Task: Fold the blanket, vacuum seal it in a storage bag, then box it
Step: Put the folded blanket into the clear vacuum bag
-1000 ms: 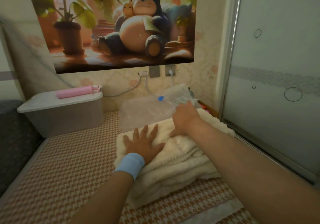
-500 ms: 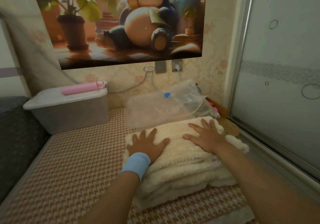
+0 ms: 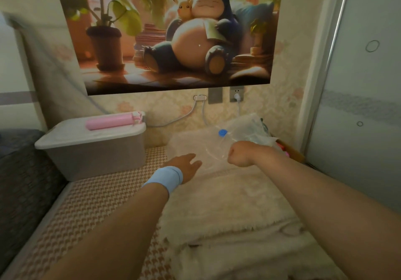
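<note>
- blanket (image 3: pixel 227 203): cream fleece, fluffy pile, matt
- storage bag (image 3: pixel 195 145): clear plastic film, glossy, crinkled
- valve cap (image 3: pixel 222 132): blue plastic, smooth
- box (image 3: pixel 93 160): translucent grey plastic, matt
- mat (image 3: pixel 86 203): woven, rough
- wristband (image 3: pixel 167 176): blue cloth
- door frame (image 3: pixel 334 41): shiny metal

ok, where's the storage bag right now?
Head view, centre right: the clear storage bag lies at the far end of the blanket below the wall sockets, with the right hand gripping its near edge.

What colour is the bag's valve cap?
Blue: the cap on the bag, head view.
</note>
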